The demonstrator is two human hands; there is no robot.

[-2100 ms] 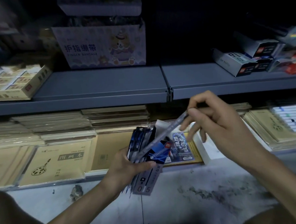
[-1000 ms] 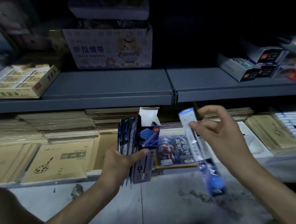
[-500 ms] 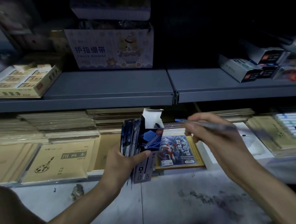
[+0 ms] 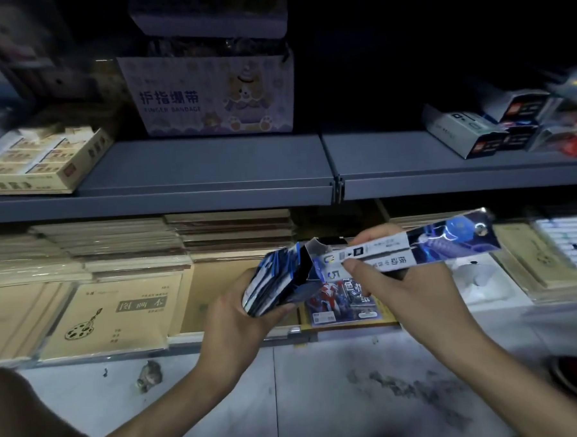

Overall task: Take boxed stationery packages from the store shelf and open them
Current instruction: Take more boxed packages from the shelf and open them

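At mid-frame the long box [image 4: 415,246] is pale grey with black print and a dark blue right end, the bundle of packets [image 4: 272,284] beside it dark blue edged white, the notebooks [image 4: 112,319] at lower left tan with black drawings, the carton [image 4: 207,95] at upper centre lilac with a cartoon bear, and the shelf [image 4: 211,169] grey-blue.

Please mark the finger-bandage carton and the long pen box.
Pale cardboard finger-bandage carton [image 4: 187,96]: head view, printed front face.
Long white-and-blue pen box [image 4: 412,247]: head view, middle of printed side.
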